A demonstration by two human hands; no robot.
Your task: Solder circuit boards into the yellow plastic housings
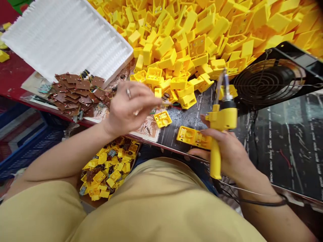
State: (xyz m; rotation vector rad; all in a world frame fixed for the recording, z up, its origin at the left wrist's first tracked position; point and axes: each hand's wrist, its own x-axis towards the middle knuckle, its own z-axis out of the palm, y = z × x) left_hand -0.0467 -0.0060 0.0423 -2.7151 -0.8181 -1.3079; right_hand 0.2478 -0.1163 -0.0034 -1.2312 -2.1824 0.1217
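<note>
My right hand [227, 148] grips a yellow soldering gun [215, 144], its metal tip pointing up and away. The thumb and fingers of that hand also touch a row of yellow plastic casings [188, 135] lying at the bench edge. My left hand [131, 107], slightly blurred and wearing a ring, reaches over the bench with its fingers drawn together; what lies at the fingertips is too small to make out. Just below those fingertips sits a single open yellow casing [163, 119] with round perforations inside.
Yellow casings [176, 40] are heaped across the back. Brown circuit boards [73, 92] lie piled left, before a white foam tray [68, 37]. A black fan [272, 79] stands at right. Below the bench are a box of yellow parts [106, 171] and a blue crate [27, 144].
</note>
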